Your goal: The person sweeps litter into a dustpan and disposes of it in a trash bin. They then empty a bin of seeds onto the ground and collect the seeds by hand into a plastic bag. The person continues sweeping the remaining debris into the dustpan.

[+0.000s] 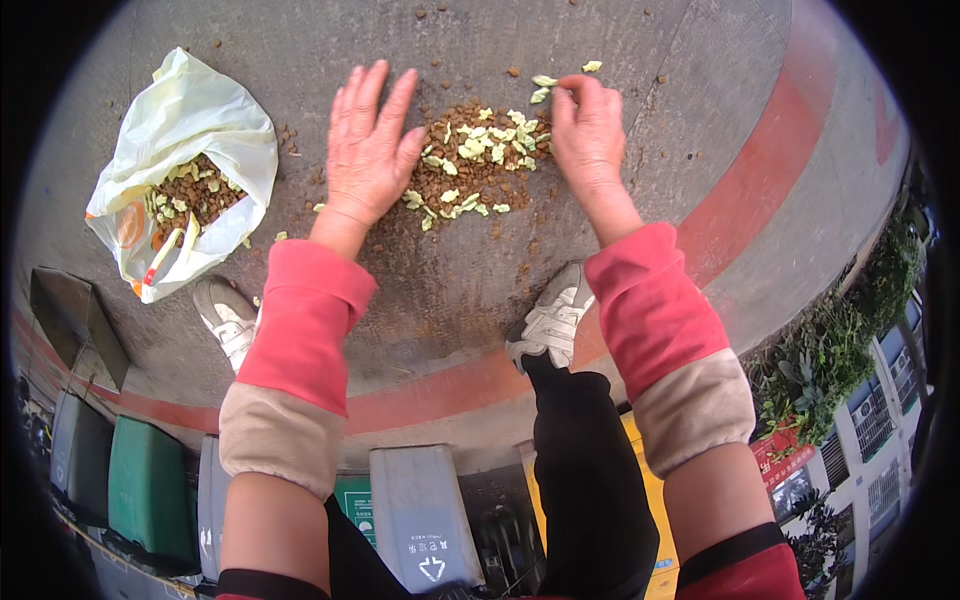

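Note:
A pile of brown kibble-like pellets (480,180) lies on the ground, with pale green leafy pieces (476,142) scattered over it. My left hand (371,139) is at the pile's left side, palm down, fingers spread, holding nothing that shows. To the right of the pile, my right hand (589,124) has its fingers curled, thumb and index finger close together beside a few loose green pieces (541,94); whether something is pinched between them cannot be seen. At the left, a white plastic bag (202,124) lies open with similar brown pellets and green pieces (199,191) inside.
My shoes (553,319) stand below the pile. A metal dustpan-like scoop (71,322) lies at the lower left. Behind are a green bin (150,491), a grey bin (424,510) and others. Red painted bands (757,165) cross the pavement; shrubs grow at the right.

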`<act>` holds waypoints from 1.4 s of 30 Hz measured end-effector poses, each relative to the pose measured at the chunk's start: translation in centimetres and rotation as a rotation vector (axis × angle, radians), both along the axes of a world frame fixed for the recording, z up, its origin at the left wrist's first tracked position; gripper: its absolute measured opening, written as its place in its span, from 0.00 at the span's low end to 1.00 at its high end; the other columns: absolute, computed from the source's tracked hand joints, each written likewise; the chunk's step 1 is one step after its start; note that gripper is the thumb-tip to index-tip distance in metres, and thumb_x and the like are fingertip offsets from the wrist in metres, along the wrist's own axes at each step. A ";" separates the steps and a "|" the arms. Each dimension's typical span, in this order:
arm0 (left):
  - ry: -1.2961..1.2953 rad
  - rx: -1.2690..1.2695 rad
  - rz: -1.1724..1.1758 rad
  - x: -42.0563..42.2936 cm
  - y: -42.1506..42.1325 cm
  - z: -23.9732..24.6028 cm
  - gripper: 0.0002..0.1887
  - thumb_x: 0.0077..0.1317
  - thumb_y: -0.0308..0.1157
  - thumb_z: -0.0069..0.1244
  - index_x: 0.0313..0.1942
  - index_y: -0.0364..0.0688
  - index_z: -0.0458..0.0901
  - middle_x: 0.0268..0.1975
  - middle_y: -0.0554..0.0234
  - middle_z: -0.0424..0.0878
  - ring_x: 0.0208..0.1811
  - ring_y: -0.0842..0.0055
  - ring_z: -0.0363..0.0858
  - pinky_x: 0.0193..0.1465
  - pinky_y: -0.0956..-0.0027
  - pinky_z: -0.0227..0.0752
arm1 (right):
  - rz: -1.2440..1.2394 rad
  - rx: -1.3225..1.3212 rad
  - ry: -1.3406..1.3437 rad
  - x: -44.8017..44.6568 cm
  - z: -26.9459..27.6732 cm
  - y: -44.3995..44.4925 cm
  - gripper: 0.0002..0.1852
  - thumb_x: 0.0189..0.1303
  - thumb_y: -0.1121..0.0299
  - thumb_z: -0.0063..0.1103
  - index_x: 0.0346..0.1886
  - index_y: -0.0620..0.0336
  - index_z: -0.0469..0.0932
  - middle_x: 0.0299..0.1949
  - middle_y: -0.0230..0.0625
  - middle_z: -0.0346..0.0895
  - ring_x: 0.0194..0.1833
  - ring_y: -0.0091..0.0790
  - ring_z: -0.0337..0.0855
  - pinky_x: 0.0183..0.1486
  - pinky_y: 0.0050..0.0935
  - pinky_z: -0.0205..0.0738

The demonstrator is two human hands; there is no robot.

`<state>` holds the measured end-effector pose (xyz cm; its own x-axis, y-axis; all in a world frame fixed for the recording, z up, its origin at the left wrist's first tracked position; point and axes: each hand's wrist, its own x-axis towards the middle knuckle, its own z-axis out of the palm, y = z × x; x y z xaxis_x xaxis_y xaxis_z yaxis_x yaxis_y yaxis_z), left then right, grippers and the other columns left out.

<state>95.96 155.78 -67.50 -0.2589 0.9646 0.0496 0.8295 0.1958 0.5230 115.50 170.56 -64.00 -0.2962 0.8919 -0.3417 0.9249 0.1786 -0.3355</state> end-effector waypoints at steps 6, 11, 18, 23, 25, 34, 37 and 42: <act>-0.271 -0.005 -0.103 3.2 -0.7 1.2 0.29 0.66 0.45 0.45 0.67 0.52 0.62 0.69 0.59 0.59 0.71 0.60 0.56 0.72 0.54 0.49 | 0.108 -0.194 0.357 -0.6 2.6 -6.7 0.11 0.63 0.69 0.55 0.48 0.52 0.78 0.47 0.34 0.75 0.46 0.31 0.79 0.47 0.28 0.74; -0.084 0.053 0.006 0.4 -0.3 1.0 0.28 0.64 0.42 0.48 0.65 0.53 0.65 0.67 0.62 0.62 0.69 0.63 0.59 0.71 0.56 0.53 | -0.611 -1.029 0.025 4.6 4.8 -2.1 0.23 0.71 0.59 0.33 0.46 0.69 0.76 0.39 0.48 0.81 0.42 0.40 0.84 0.51 0.40 0.75; -0.314 0.079 -0.100 6.9 0.1 -0.1 0.21 0.66 0.40 0.46 0.59 0.48 0.72 0.62 0.59 0.69 0.66 0.61 0.64 0.69 0.56 0.57 | -0.877 -1.661 0.242 0.7 0.8 -3.1 0.29 0.70 0.51 0.27 0.53 0.68 0.70 0.49 0.55 0.75 0.47 0.53 0.82 0.51 0.56 0.74; -0.629 0.135 0.351 11.6 1.3 2.0 0.09 0.60 0.35 0.52 0.38 0.45 0.84 0.46 0.61 0.82 0.49 0.64 0.77 0.55 0.60 0.69 | -1.179 -1.262 0.561 -0.6 0.2 -5.8 0.19 0.70 0.57 0.33 0.54 0.56 0.69 0.51 0.44 0.72 0.49 0.44 0.78 0.48 0.51 0.77; -0.816 0.088 0.491 12.6 1.6 2.8 0.05 0.55 0.33 0.57 0.29 0.43 0.85 0.37 0.64 0.84 0.42 0.66 0.79 0.48 0.64 0.72 | -1.294 -1.157 0.704 -0.8 0.8 -7.5 0.16 0.70 0.55 0.41 0.49 0.55 0.71 0.45 0.39 0.75 0.46 0.38 0.80 0.47 0.42 0.79; -0.821 0.118 0.576 6.0 -0.8 11.7 0.04 0.53 0.29 0.58 0.29 0.41 0.84 0.35 0.65 0.84 0.39 0.69 0.80 0.45 0.67 0.74 | -1.209 -1.063 0.779 -7.4 9.8 -11.0 0.18 0.73 0.54 0.36 0.53 0.56 0.68 0.48 0.36 0.72 0.49 0.33 0.76 0.49 0.37 0.76; -0.716 0.138 0.583 -0.5 -3.5 15.0 0.05 0.55 0.31 0.58 0.31 0.41 0.85 0.35 0.63 0.84 0.40 0.69 0.80 0.45 0.68 0.73 | -1.113 -1.176 0.880 -13.7 11.9 -13.6 0.16 0.74 0.58 0.36 0.54 0.57 0.68 0.49 0.36 0.71 0.49 0.30 0.75 0.51 0.33 0.75; -0.489 0.023 0.493 -13.1 -7.6 15.4 0.07 0.57 0.33 0.56 0.31 0.40 0.85 0.36 0.60 0.84 0.40 0.67 0.80 0.46 0.67 0.72 | -1.249 -1.309 1.030 -26.4 10.4 -18.0 0.15 0.71 0.59 0.43 0.50 0.58 0.70 0.47 0.38 0.73 0.47 0.33 0.77 0.48 0.38 0.78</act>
<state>82.91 148.18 -52.14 -0.6640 0.7291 -0.1657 0.3147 0.4736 0.8226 89.10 152.52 -53.57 -0.3158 0.1445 -0.9378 -0.2303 -0.9705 -0.0720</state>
